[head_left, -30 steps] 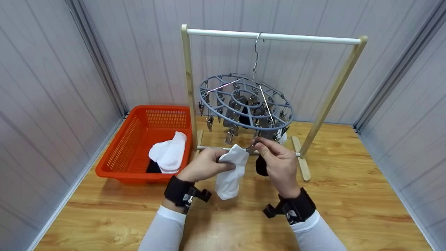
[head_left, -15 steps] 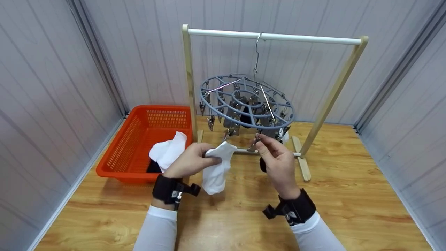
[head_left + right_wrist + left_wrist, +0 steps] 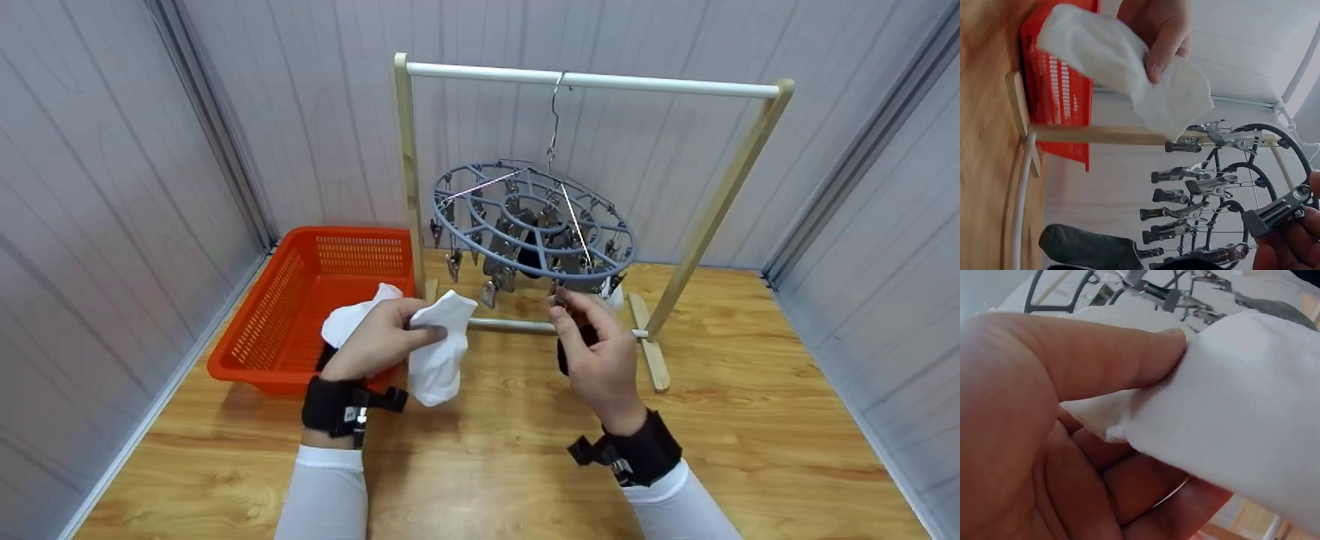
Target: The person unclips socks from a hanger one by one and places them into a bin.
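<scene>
My left hand pinches a white sock near its upper end, between thumb and fingers, in front of the basket's right side. The sock's lower part hangs down. In the left wrist view the thumb lies across the white cloth. My right hand holds a metal clip hanging from the front edge of the round grey hanger. No cloth shows in that clip. Behind the right hand a black sock is partly hidden. Other dark socks hang under the ring.
An orange basket stands at the left, with white socks and something dark inside. The hanger hooks onto the white bar of a wooden-legged rack. Several metal clips dangle around the ring. Panelled walls enclose the wooden surface.
My left hand has drawn the white sock away from the right hand, leftward toward the basket. The right hand stays at the clip, which has turned between its fingers.
</scene>
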A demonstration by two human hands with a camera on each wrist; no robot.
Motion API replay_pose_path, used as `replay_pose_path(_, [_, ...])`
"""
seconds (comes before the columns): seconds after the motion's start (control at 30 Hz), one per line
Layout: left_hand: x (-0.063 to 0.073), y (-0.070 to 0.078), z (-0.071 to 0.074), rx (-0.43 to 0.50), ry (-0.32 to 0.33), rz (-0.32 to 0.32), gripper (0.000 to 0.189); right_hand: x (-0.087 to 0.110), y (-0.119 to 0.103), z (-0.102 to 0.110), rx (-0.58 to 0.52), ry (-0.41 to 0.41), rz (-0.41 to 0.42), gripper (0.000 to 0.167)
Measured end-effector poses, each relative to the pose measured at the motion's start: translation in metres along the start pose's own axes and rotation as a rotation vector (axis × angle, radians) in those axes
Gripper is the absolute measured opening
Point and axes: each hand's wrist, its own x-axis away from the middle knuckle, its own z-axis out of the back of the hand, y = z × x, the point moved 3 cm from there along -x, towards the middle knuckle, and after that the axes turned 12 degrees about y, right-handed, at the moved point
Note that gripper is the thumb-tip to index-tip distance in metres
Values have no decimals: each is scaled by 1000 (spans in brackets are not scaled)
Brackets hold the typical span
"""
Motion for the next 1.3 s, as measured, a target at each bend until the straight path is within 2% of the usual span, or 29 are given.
replay_pose_path(0.13, [2,-3,12,13,60,33,22,-1,-5,3,103,28,135,27])
replay_pose_path(0.33, [4,-5,26,63,162,62,25,-6,-14,8,142,105,325,28])
replay_pose_path(0.43, [4,-6,31,133,228,77,25,-10,-16,11,134,170,402,28])
replay_pose_path(0.53, [5,-7,36,218,296,89,27,-14,-16,15,134,232,444,28])
replay_pose_path(0.67, [5,-9,42,260,382,82,28,-18,-12,19,168,276,441,31])
replay_pose_path(0.77, [6,-10,48,245,451,61,24,-20,-10,21,211,275,419,35])
replay_pose_path(0.87, [7,-13,54,194,519,49,22,-22,-6,22,259,254,391,36])
replay_pose_path(1.0, [7,-18,61,85,597,66,26,-22,-1,20,331,229,360,39])
replay_pose_path(1.1, [7,-22,65,22,636,82,28,-21,2,19,371,211,349,41])
replay_pose_path(1.3, [7,-25,70,-32,694,104,29,-18,3,16,388,176,338,40])
